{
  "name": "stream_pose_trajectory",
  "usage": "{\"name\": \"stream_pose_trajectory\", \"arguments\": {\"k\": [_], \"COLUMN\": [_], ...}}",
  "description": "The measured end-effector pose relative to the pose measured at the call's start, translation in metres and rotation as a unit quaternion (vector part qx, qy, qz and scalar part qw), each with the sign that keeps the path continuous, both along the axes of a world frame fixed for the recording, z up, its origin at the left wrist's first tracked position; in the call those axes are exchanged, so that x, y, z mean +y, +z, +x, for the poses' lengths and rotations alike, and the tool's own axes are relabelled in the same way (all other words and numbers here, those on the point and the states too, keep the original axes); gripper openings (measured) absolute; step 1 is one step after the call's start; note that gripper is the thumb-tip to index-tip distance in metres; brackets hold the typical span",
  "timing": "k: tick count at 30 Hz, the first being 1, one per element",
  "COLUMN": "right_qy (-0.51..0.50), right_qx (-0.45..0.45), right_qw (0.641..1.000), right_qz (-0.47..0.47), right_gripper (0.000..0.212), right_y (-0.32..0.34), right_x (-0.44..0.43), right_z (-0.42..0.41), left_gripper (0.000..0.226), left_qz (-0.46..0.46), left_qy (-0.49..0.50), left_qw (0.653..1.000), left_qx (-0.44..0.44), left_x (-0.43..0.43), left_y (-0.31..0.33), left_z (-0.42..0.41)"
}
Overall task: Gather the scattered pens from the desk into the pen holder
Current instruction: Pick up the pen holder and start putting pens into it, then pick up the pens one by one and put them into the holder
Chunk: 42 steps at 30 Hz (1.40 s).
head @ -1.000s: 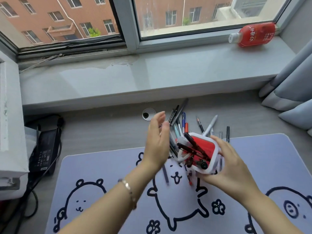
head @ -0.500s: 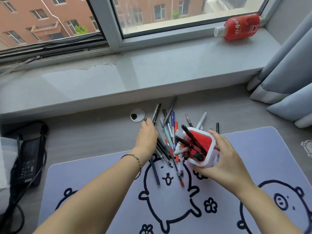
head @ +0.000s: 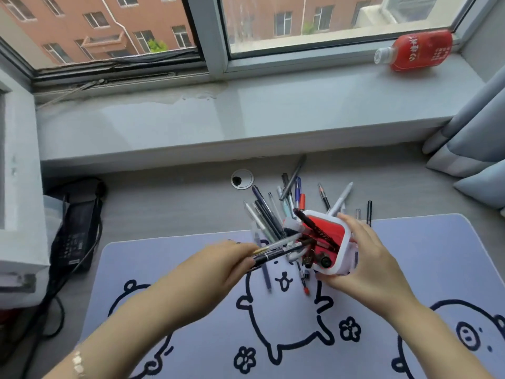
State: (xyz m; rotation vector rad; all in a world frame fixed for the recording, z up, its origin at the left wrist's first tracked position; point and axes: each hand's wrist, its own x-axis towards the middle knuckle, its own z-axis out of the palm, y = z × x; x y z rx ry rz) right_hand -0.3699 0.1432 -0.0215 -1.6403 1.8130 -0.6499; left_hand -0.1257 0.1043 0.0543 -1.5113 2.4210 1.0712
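- Head view: the right hand (head: 363, 265) wraps the white pen holder (head: 340, 242), tilted with its red inside facing the camera, over the far edge of the desk mat (head: 191, 318); its fingers curl round the holder's far side and are partly hidden.
- The left hand (head: 216, 265) pinches a small bundle of pens (head: 276, 251) between thumb and fingers, their tips reaching the holder's rim; how many it holds is hard to make out.
- More scattered pens (head: 269, 214) lie fanned on the table beyond the mat's far edge, some hidden behind the holder.
- A few pens (head: 303, 283) lie on the mat under the holder, partly covered.
- A red bottle (head: 415, 50) lies on the windowsill.
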Motion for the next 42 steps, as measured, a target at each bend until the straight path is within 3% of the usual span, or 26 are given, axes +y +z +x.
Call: {"name": "stream_pose_trajectory", "arguments": {"k": [3, 6, 11, 13, 15, 19, 22, 24, 28, 30, 32, 34, 38, 42], "right_qy": [0.045, 0.061, 0.019, 0.020, 0.029, 0.051, 0.104, 0.141, 0.218, 0.150, -0.027, -0.164, -0.164, -0.163], "right_qx": [0.024, 0.017, -0.056, -0.061, -0.073, -0.105, -0.106, -0.099, -0.064, -0.010, 0.031, 0.103, 0.200, 0.218], "right_qw": [0.998, 0.997, 0.998, 0.997, 0.996, 0.993, 0.988, 0.982, 0.950, 0.967, 0.987, 0.966, 0.912, 0.921], "right_qz": [-0.026, -0.054, -0.037, -0.040, -0.031, 0.008, 0.041, 0.072, 0.213, 0.205, 0.154, 0.173, 0.320, 0.279], "right_gripper": [0.098, 0.095, 0.100, 0.098, 0.093, 0.093, 0.095, 0.100, 0.120, 0.110, 0.079, 0.055, 0.038, 0.030], "right_y": [0.006, 0.012, 0.017, 0.019, 0.020, 0.019, 0.014, 0.014, 0.019, 0.012, -0.004, -0.022, -0.053, -0.067], "right_x": [0.004, 0.009, 0.014, 0.014, 0.013, 0.008, 0.006, 0.005, -0.006, -0.022, -0.041, -0.057, -0.066, -0.057], "right_z": [0.012, 0.024, 0.031, 0.031, 0.029, 0.024, 0.029, 0.034, 0.024, 0.005, -0.020, -0.038, -0.037, -0.033], "left_gripper": [0.028, 0.024, 0.021, 0.039, 0.060, 0.122, 0.124, 0.121, 0.113, 0.112, 0.113, 0.112, 0.112, 0.111], "left_qz": [-0.036, -0.085, -0.273, -0.223, -0.112, -0.011, 0.041, 0.048, 0.004, -0.020, -0.027, -0.034, -0.043, -0.025], "left_qy": [-0.043, -0.032, 0.114, 0.122, 0.109, 0.082, 0.100, 0.129, 0.173, 0.198, 0.228, 0.248, 0.259, 0.280], "left_qw": [0.997, 0.995, 0.946, 0.939, 0.933, 0.949, 0.962, 0.955, 0.950, 0.949, 0.944, 0.940, 0.939, 0.931], "left_qx": [-0.049, -0.041, 0.135, 0.231, 0.324, 0.303, 0.250, 0.262, 0.258, 0.244, 0.238, 0.234, 0.224, 0.232], "left_x": [-0.008, -0.010, 0.008, 0.015, 0.017, 0.014, 0.018, 0.023, 0.034, 0.036, 0.037, 0.038, 0.046, 0.057], "left_y": [0.012, 0.008, -0.019, -0.022, -0.022, -0.037, -0.046, -0.053, -0.063, -0.067, -0.069, -0.068, -0.066, -0.063], "left_z": [-0.015, -0.043, -0.068, -0.068, -0.060, -0.028, -0.020, -0.018, -0.015, -0.013, -0.011, -0.009, -0.006, -0.003]}}
